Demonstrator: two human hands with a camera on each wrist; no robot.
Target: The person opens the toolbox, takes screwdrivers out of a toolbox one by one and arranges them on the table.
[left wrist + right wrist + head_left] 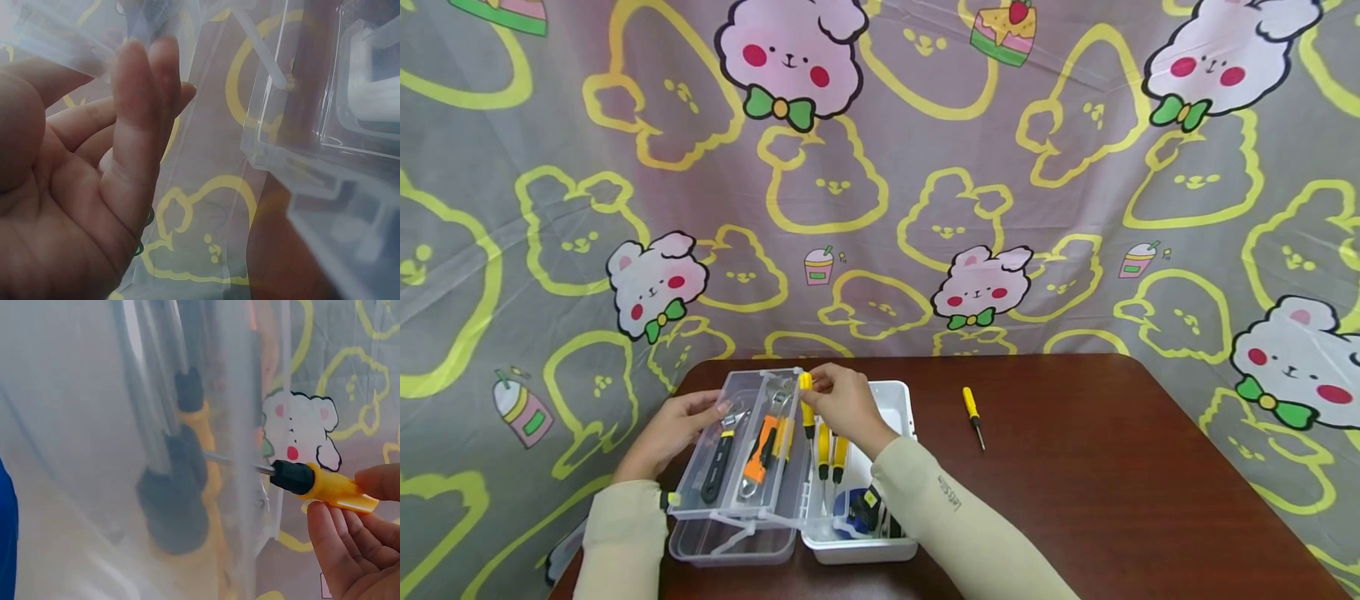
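Observation:
My right hand (846, 404) pinches the yellow handle of a screwdriver (334, 487) between thumb and fingertips. The screwdriver stands upright at the right edge of the clear upper tray (730, 508), its dark collar and metal shank pointing down. At the tray's left edge my left hand (681, 425) grips the rim near the far end; its fingertips meet clear plastic in the left wrist view. Inside the tray lie a black-handled adjustable wrench (718, 467) and an orange utility knife (762, 450). Two more yellow screwdrivers (823, 450) are over the white toolbox base (895, 396).
Another yellow screwdriver (972, 408) lies on the brown table (1090, 467) to the right. A blue and black tape measure (865, 508) sits in the base's near end. Below the upper tray is a clear lower tray (700, 546). A patterned curtain (880, 208) hangs behind.

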